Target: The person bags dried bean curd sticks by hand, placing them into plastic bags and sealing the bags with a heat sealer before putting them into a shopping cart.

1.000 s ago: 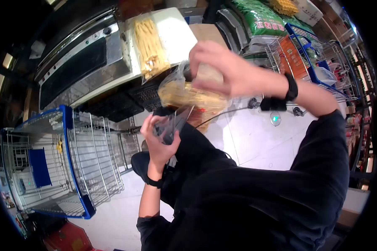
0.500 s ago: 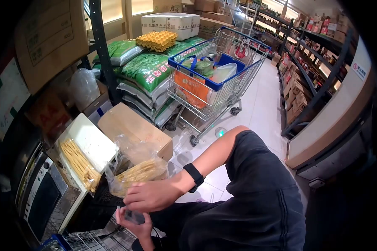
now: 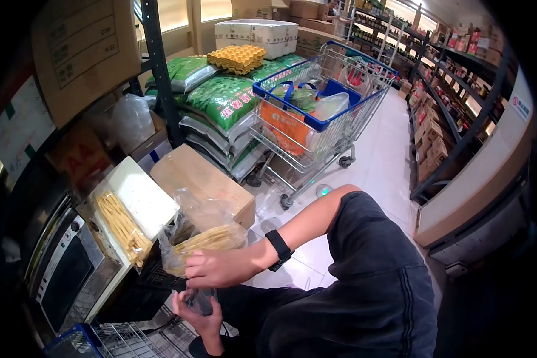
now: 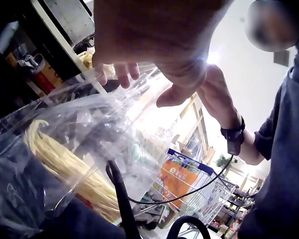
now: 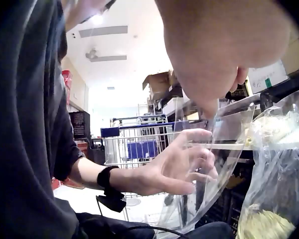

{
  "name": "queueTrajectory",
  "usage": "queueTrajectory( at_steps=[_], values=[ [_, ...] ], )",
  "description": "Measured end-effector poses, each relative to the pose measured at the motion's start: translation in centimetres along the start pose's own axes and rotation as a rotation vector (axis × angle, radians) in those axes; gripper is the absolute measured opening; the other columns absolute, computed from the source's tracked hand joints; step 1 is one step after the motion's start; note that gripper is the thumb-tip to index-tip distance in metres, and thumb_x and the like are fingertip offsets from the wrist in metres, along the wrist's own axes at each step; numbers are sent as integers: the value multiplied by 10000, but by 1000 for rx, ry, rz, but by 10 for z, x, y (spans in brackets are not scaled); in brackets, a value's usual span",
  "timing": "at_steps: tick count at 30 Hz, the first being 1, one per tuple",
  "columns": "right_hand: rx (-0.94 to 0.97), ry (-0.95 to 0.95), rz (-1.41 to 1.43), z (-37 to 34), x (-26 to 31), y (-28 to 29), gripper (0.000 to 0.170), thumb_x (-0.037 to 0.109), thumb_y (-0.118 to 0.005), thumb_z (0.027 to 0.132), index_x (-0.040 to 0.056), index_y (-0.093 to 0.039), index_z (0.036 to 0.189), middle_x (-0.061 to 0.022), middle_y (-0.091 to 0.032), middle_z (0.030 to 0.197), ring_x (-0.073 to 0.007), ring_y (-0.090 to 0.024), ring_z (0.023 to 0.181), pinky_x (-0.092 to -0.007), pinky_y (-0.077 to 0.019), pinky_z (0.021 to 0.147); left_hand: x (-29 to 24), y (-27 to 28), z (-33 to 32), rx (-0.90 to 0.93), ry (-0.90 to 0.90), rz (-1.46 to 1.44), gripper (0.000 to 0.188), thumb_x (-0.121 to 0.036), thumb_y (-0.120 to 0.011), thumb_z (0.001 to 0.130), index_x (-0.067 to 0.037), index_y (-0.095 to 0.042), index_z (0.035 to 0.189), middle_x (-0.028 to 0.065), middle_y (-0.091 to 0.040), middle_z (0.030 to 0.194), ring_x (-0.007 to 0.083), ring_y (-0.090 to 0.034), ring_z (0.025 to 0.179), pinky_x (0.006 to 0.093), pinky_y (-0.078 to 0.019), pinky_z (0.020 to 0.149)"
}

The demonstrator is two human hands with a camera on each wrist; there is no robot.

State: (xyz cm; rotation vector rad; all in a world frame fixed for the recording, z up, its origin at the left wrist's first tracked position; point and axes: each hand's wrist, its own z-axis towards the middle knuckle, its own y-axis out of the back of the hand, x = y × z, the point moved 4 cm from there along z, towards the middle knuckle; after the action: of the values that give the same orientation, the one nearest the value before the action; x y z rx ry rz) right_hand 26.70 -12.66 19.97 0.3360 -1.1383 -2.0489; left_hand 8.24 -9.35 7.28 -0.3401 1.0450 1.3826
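In the head view my right hand (image 3: 221, 268) is just above my left hand (image 3: 200, 313), with a clear plastic bag (image 3: 204, 301) between them. The right wrist view shows the thin bag rising to my right fingertips, which pinch it. My left thumb and bent fingers hold the same bag lower down. Close beyond the hands is a larger clear bag (image 3: 176, 262) of long, pale yellow dried sticks (image 3: 206, 240). Another pack of yellow sticks (image 3: 120, 224) lies on a white board (image 3: 152, 194) to the left.
An oven-like appliance (image 3: 65, 277) stands at left. Beyond the bags is a cardboard box (image 3: 203, 179), then stacked green sacks (image 3: 227, 104) topped by yellow egg trays (image 3: 237, 58). A shopping cart (image 3: 325, 89) stands ahead; another cart (image 3: 110, 340) is at lower left.
The head view has swung up from the lap towards the aisle. My right hand has come down from above the larger bag to the bag in my left hand, then stayed there.
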Motion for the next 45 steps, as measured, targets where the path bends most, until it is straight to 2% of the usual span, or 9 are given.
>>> queueTrajectory(
  at_steps=[3,5,7,9,15,30,37,42,45],
  values=[
    [2,-12,55,5,-8,-2,221,181,-648,844,47,-634,1019,-73,-512,933,-272,-528,916,-386,-418,786,-2,-2,1,21,37,17,997,-23,-797,745,38,-193,1535,175,-448,1301,304,-517,1176,432,-418,1105],
    [61,11,81,8,-7,1,255,177,-679,829,48,-636,1044,-89,-545,984,-295,-553,958,-412,-442,821,0,-1,-2,-13,18,-47,885,-50,-806,739,40,-346,1491,163,-482,1302,317,-519,1219,444,-407,1125],
    [-77,50,105,4,-11,-2,290,154,-708,837,46,-640,1097,-104,-578,1031,-327,-583,977,-449,-471,843,-29,6,18,38,-264,406,698,-85,-821,739,30,-542,1367,150,-529,1303,329,-532,1254,440,-419,1123],
    [-68,-36,161,4,-5,12,397,137,-822,808,49,-647,1154,-122,-648,1117,-351,-638,1025,-463,-510,870,-6,5,8,50,65,41,733,-102,-854,747,31,-491,1369,155,-506,1300,319,-495,1285,411,-388,1121],
    [58,-49,135,8,7,3,417,164,-881,782,46,-703,1141,-89,-654,1111,-294,-617,1018,-434,-484,874,9,11,1,-51,93,-218,941,26,-804,773,-16,-235,1520,155,-499,1266,247,-566,1160,367,-505,999],
    [122,56,99,18,13,-12,250,74,-771,811,45,-682,1044,-96,-619,1134,-265,-576,1068,-403,-452,929,16,15,-5,-49,100,-117,981,14,-845,756,-41,-227,1516,175,-463,1312,249,-582,1154,355,-540,963],
    [102,-57,273,20,14,-19,325,24,-763,818,16,-649,1122,-133,-622,1152,-315,-603,1041,-422,-483,932,18,14,-5,-31,118,-144,1006,-2,-863,727,-32,-234,1512,177,-450,1317,257,-547,1201,365,-521,989],
    [50,-158,270,15,10,-19,407,95,-819,781,32,-649,1145,-138,-650,1024,-343,-617,969,-446,-489,886,7,21,-1,-119,141,-72,937,-63,-858,721,-11,-327,1490,188,-499,1284,345,-548,1189,420,-432,1064],
    [-31,-117,268,6,11,-33,393,238,-747,894,64,-662,1237,-118,-649,979,-347,-621,932,-454,-482,849,3,26,-2,25,27,299,897,-242,-900,733,30,-391,1420,186,-472,1354,358,-498,1257,448,-401,1103]
  ],
)
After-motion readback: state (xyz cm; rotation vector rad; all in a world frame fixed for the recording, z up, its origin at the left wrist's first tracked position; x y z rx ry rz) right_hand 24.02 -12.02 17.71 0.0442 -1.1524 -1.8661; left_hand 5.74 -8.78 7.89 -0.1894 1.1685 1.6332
